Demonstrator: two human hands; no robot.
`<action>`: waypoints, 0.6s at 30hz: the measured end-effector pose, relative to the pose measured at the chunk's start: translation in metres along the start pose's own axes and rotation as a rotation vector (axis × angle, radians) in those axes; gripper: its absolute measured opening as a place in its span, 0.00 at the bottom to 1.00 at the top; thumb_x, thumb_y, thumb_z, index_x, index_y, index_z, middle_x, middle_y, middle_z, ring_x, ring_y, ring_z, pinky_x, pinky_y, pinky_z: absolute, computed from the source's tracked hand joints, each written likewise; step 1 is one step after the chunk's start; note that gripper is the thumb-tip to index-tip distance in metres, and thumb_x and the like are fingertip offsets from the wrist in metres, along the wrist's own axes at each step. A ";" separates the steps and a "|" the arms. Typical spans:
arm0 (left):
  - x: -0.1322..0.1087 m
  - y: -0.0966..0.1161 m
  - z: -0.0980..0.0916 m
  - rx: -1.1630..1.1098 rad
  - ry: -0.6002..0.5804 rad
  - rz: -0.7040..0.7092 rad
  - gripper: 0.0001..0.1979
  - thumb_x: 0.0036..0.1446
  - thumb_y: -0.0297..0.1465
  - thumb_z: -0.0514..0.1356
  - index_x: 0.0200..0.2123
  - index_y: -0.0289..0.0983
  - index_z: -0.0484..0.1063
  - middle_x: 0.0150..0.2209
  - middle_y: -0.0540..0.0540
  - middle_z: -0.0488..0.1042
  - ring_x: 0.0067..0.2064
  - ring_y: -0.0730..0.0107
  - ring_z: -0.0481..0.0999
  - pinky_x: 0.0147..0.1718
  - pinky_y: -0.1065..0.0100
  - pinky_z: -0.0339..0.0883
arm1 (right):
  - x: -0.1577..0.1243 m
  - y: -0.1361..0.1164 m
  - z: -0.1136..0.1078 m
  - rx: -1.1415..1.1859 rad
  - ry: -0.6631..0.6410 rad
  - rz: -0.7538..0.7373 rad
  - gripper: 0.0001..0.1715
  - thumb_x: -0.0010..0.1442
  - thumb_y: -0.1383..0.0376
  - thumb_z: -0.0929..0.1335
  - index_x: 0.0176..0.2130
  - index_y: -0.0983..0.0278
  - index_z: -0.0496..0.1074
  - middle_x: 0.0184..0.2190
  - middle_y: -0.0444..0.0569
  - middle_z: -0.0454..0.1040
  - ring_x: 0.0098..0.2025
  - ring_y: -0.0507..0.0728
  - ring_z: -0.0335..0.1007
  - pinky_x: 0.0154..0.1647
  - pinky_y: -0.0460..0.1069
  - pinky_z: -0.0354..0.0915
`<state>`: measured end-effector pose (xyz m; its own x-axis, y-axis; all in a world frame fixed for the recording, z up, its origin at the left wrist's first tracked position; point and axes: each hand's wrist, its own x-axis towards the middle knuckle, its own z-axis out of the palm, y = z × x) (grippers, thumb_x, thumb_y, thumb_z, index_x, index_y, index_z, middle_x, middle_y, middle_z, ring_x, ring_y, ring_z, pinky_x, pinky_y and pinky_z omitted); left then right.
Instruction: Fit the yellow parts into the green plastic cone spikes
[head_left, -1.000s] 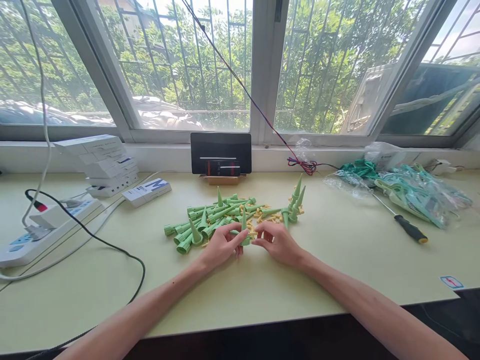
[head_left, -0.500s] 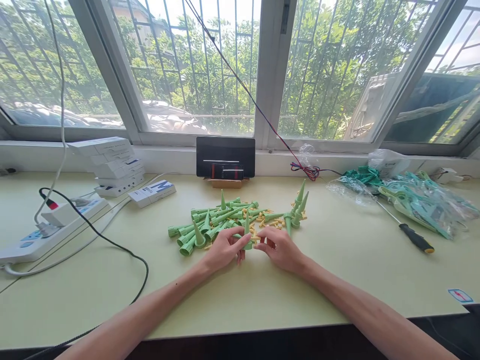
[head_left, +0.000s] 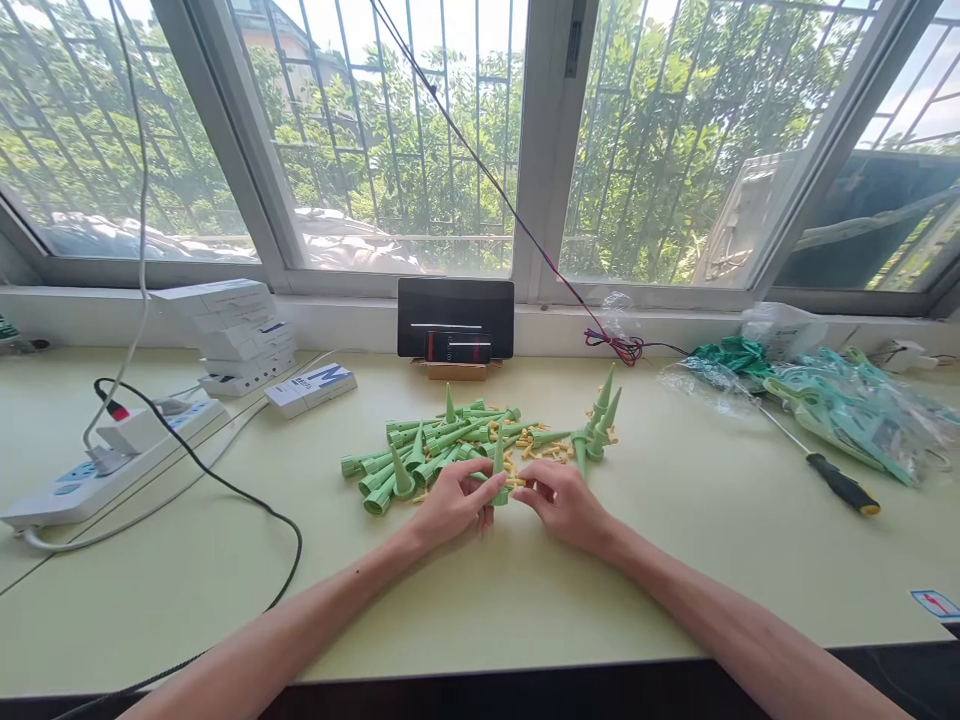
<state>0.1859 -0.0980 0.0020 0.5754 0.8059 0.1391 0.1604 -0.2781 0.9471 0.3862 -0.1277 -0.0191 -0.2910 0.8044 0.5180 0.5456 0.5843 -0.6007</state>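
In my left hand [head_left: 452,502] a green plastic watering spike [head_left: 499,452] points upward, gripped near its wide collar. Close on the right, the fingers of my right hand [head_left: 568,506] are pinched around a small yellow plug [head_left: 517,483] that reaches the spike's side; whether it sits in a hole is too small to tell. Beyond my hands lies a pile of green spikes [head_left: 450,436], mostly on their sides, a few upright. Small yellow plugs [head_left: 553,452] are scattered by it. To the right stands a group of spikes [head_left: 600,425] with yellow bits on them.
Behind the pile, a dark tablet [head_left: 456,300] leans at the window with a phone before it. At left are stacked white boxes [head_left: 240,330], a power strip [head_left: 120,470] and loose cables. A screwdriver [head_left: 840,482] and plastic-bagged green items [head_left: 847,400] lie at right.
The whole view has shifted slightly, so everything appears a little farther right. My right fingertips and the yellow plug stay close against the spike, which my left hand still holds.
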 end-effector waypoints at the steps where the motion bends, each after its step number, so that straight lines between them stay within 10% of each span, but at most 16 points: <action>1: 0.000 0.000 0.000 0.003 -0.001 -0.001 0.17 0.61 0.44 0.57 0.29 0.35 0.66 0.17 0.53 0.67 0.17 0.72 0.71 0.17 0.73 0.64 | 0.000 0.000 0.000 0.001 0.001 0.001 0.11 0.63 0.62 0.67 0.30 0.64 0.68 0.24 0.43 0.65 0.24 0.51 0.57 0.28 0.46 0.57; 18: 0.000 -0.012 0.001 -0.023 -0.021 0.049 0.18 0.59 0.42 0.60 0.27 0.35 0.62 0.26 0.54 0.61 0.20 0.76 0.73 0.17 0.75 0.65 | 0.002 0.000 -0.002 0.033 -0.082 0.028 0.24 0.67 0.60 0.62 0.20 0.64 0.60 0.18 0.41 0.59 0.22 0.50 0.53 0.25 0.46 0.52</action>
<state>0.1844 -0.0951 -0.0099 0.5987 0.7807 0.1793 0.1137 -0.3044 0.9457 0.3872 -0.1259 -0.0170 -0.3397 0.8260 0.4499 0.5287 0.5633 -0.6349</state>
